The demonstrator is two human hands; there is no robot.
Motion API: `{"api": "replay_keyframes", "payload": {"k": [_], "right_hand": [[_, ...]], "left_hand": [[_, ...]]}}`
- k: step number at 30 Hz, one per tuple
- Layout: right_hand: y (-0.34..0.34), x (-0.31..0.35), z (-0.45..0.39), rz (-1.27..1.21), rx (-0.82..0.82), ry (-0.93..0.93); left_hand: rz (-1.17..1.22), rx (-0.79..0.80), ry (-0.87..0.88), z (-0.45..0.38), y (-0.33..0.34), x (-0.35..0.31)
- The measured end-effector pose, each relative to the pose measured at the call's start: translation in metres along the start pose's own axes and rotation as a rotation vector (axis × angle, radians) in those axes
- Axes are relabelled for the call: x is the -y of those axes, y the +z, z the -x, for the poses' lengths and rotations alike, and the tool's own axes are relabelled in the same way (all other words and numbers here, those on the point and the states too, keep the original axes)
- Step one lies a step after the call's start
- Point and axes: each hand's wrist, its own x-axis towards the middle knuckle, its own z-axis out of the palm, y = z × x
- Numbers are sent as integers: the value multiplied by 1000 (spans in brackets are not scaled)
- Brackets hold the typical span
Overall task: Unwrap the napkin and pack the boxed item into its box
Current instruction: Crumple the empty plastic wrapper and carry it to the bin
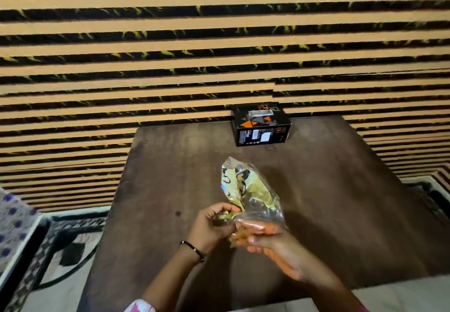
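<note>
Napkin (239, 187) in its clear wrapper (264, 210) is pinched by both hands, left (211, 228) and right (265, 238), unwrapping underway; next comes freeing it, with the box (260, 124) waiting across the tabletop (341, 202).

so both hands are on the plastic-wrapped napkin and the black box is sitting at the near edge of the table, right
Not quite. The head view shows the black box at the far edge of the table, by the striped wall. The left hand and right hand do hold the plastic-wrapped napkin.
</note>
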Motion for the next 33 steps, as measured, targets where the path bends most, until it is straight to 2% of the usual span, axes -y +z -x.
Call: {"api": "replay_keyframes", "payload": {"k": [5, 7, 9, 11, 12, 14, 16, 19, 22, 25, 27, 30, 31, 33], "right_hand": [[-54, 14, 52, 230, -382, -185], [-76, 17, 76, 366, -350, -251], [-100, 19, 112, 376, -202, -262], [-128, 19, 147, 377, -239, -324], [-143, 16, 157, 487, -354, -377], [-183, 7, 176, 915, -530, -420], [-221, -9, 189, 1131, -529, -333], [-261, -32, 207, 1011, -558, -262], [-284, -53, 228, 895, -717, -372], [-307, -67, 252, 703, -810, -516], [-319, -71, 263, 442, -780, -517], [-341, -78, 271, 89, -663, -543], [-349, -81, 272, 42, -636, -545], [-368, -89, 274, 17, -633, -507]], "left_hand": [[-112, 147, 126, -11, 72, -30], [-151, 174, 164, -15, 102, -37], [-202, 166, 171, -16, 136, -41], [-257, 169, 193, -17, 169, -44], [-300, 185, 226, -16, 183, -45], [-370, 232, 307, -11, 222, -58], [-337, 300, 383, -3, 266, -75], [-252, 327, 514, 0, 325, -93], [-155, 290, 461, 3, 373, -95], [4, 316, 259, 8, 413, -96], [151, 481, 106, 6, 426, -99], [457, 753, -272, -4, 451, -107], [498, 786, -347, -8, 460, -110], [526, 725, -398, -18, 484, -110]]}}
